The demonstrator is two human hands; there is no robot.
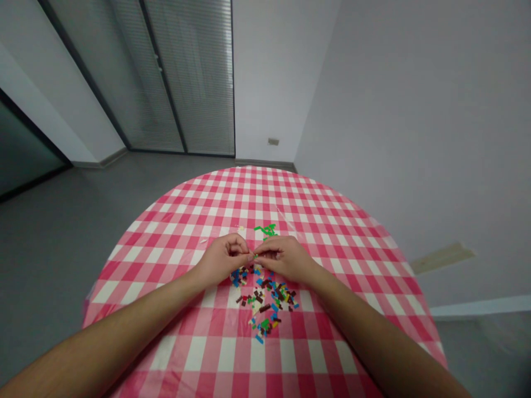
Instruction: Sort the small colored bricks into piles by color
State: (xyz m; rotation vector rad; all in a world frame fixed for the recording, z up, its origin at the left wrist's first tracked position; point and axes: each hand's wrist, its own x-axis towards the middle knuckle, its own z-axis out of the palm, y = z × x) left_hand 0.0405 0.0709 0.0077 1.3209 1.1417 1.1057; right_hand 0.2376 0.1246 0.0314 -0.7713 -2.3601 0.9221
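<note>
My left hand (224, 257) and my right hand (284, 258) meet above the round table, their fingertips pinched together on a tiny piece, perhaps a green plastic brick (254, 256), mostly hidden by my fingers. Just beyond my right hand lies a small cluster of bright green bricks (267, 230), apparently joined in a thin assembly. Directly below my hands spreads a loose pile of small multicoloured bricks (265, 301) in blue, brown, green and yellow. Its upper edge passes under my wrists.
A pink-and-white checked tablecloth (174, 221) covers the round table. A few pale bits (203, 240) lie left of my hands. Beyond the table are a grey floor (83, 221), a white wall (394, 138) and glass panels with blinds (199, 72).
</note>
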